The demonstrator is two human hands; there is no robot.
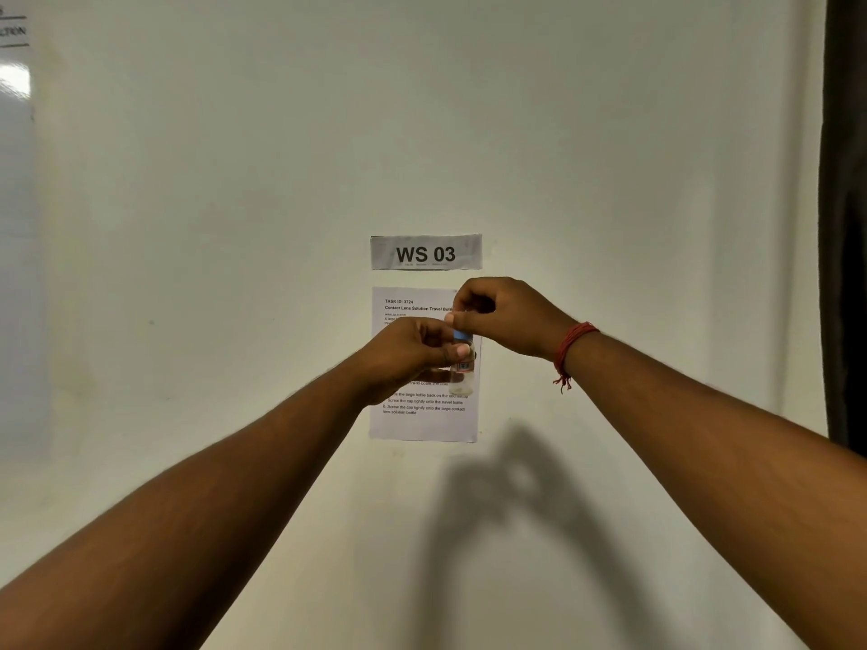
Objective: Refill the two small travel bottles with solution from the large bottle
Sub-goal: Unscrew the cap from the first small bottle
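A small clear travel bottle [464,375] with a blue cap [462,335] is held up at arm's length in front of a wall. My left hand [408,351] grips the bottle's body, thumb across its front. From above, my right hand [502,316] pinches the blue cap with its fingertips. The bottle is upright and partly hidden by my fingers. The large bottle and the second travel bottle are out of view.
Behind my hands a printed task sheet [422,419] is taped to the pale wall [234,274], under a paper label reading "WS 03" [426,252]. A dark curtain or door edge [847,218] runs down the far right. A red thread band [570,347] circles my right wrist.
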